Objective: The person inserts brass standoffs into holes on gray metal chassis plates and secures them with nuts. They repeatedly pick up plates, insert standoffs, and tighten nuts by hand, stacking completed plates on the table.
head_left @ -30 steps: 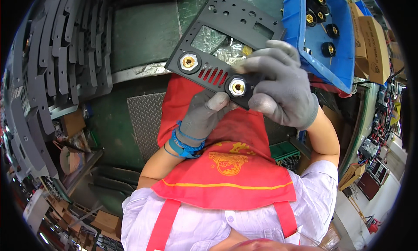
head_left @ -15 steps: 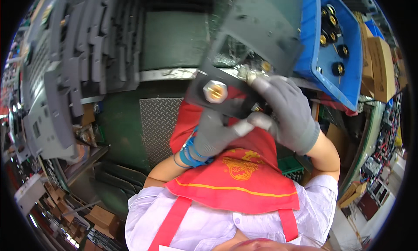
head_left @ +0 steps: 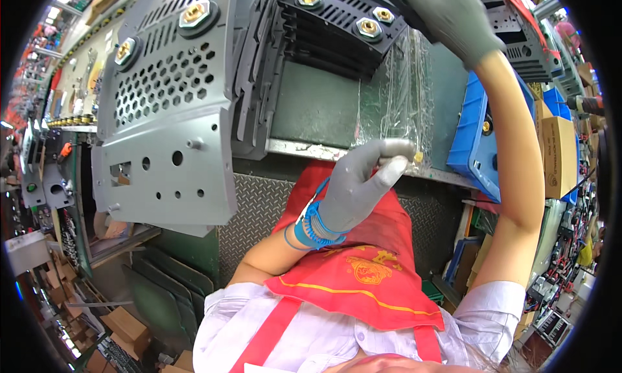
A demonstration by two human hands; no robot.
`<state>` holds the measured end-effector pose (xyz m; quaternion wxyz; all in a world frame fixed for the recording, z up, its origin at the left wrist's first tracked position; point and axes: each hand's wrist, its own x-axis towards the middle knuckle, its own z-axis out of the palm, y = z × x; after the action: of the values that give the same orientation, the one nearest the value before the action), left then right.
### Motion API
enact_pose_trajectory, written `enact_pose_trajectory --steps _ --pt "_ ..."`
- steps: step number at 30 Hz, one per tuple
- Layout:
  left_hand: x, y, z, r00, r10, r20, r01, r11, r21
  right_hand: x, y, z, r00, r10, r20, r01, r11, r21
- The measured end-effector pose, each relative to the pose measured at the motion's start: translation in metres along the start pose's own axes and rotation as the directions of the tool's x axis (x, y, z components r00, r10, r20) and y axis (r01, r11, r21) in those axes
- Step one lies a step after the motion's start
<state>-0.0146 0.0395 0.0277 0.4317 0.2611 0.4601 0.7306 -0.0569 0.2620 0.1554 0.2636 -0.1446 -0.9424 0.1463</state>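
Note:
My right hand (head_left: 453,20), in a grey glove, reaches far forward to the upper edge of the view. It grips the edge of a dark metal plate (head_left: 405,7); most of its fingers are cut off. Just left of it lies a stack of dark slotted metal plates (head_left: 332,15), its top plate bearing several brass-centred hex nuts (head_left: 369,28). My left hand (head_left: 356,186), gloved too, is held over my lap by the bench edge. Its fingers curl in to the thumb, and whatever they hold cannot be made out.
Grey metal panels (head_left: 165,130) with honeycomb holes stand upright at the left. Clear plastic film (head_left: 408,88) lies across the bench (head_left: 317,107). A blue bin (head_left: 476,136) sits right, under my forearm. Beyond it are a cardboard box (head_left: 558,156) and more slotted dark panels (head_left: 518,33).
The dark plate with a brass-centred nut has left the space over my lap. My right hand has moved far forward; my left stays near my lap. The view has shifted.

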Motion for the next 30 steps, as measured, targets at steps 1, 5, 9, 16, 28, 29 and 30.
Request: enact_pose_trajectory --steps 1,5,9,16,28,29,30 --pt "-0.002 -0.002 -0.003 1.0 -0.025 0.001 0.025 1.0 0.017 0.012 0.01 0.013 0.999 -0.002 0.034 0.003 0.999 -0.04" --pt "-0.007 -0.013 -0.017 0.996 -0.025 -0.09 0.029 0.998 0.047 0.033 0.018 0.054 0.984 -0.019 0.176 0.041 0.991 -0.125" --pt "0.004 -0.008 -0.016 0.995 -0.017 -0.101 0.022 0.998 0.052 0.041 0.026 0.06 0.968 -0.085 0.236 0.114 0.987 -0.112" --pt "0.021 -0.001 0.005 0.995 -0.048 -0.089 0.061 0.988 0.144 0.026 0.033 0.021 0.934 -0.135 0.331 0.144 0.99 -0.002" --pt "0.183 0.031 0.133 0.952 0.251 0.175 -0.298 0.889 0.346 -0.14 0.233 -0.08 0.72 0.69 0.069 -0.334 0.432 -0.838" --pt "0.209 0.028 0.147 0.944 0.243 0.221 -0.315 0.859 0.403 -0.147 0.228 -0.075 0.734 0.668 0.124 -0.321 0.501 -0.803" --pt "0.237 0.021 0.165 0.934 0.228 0.275 -0.334 0.83 0.447 -0.156 0.219 -0.072 0.741 0.649 0.17 -0.31 0.556 -0.771"
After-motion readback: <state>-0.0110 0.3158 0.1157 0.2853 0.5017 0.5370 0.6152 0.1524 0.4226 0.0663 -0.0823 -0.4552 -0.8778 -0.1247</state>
